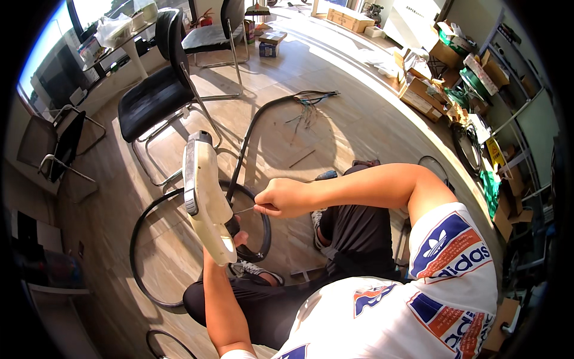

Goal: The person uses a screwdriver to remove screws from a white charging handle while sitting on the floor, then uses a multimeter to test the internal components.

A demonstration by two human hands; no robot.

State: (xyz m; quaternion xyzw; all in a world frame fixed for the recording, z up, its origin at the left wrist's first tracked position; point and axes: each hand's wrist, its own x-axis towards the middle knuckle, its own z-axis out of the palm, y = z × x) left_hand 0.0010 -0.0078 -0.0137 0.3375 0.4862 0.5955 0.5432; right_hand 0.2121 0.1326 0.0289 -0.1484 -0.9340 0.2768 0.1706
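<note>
Sunlight streaks the tiled floor [353, 131] near black chairs [149, 105].

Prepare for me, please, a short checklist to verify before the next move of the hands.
1. Cream housing held by the left hand: ok.
2. Thin rod pinched in the right hand: ok.
3. Rod's tip seated in the housing: cannot tell, too small to see.
4. Black cable away from the feet: not ok, its loop runs close by the left shoe.
5. Wire ends gathered: not ok, they are splayed.

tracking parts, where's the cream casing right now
In the head view, the cream casing is left of centre, in the left hand, beside the right hand.
</note>
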